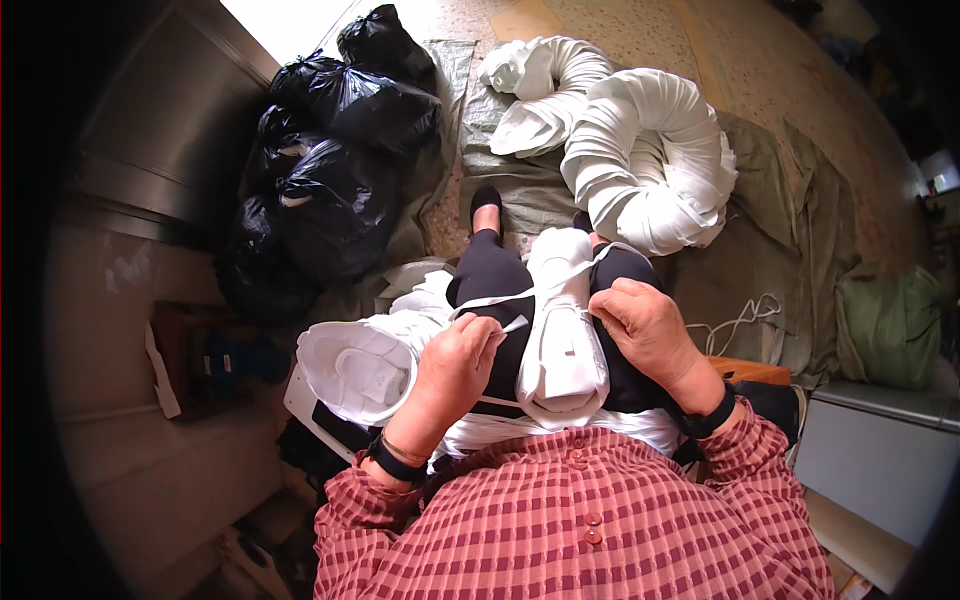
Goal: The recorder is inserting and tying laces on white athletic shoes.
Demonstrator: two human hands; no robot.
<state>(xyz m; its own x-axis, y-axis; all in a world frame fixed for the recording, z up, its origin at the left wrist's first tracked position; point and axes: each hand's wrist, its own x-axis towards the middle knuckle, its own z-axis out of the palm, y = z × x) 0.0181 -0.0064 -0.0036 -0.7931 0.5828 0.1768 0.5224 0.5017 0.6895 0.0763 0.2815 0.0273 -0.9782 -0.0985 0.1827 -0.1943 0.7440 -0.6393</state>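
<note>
I sit with a bundle of folded white fabric pieces (565,340) lying on my lap over black trousers. A thin white strap (505,297) runs across the bundle. My left hand (455,365) pinches one end of that strap near the bundle's left side. My right hand (650,330) presses on the bundle's right edge and holds the strap there. Another stack of white pieces (360,365) rests beside my left thigh.
Two long rolls of stacked white pieces (650,160) lie on a grey-green cloth (760,220) on the floor ahead. Black plastic bags (330,170) are piled at the left. A green sack (885,320) and a grey box (880,450) stand at the right.
</note>
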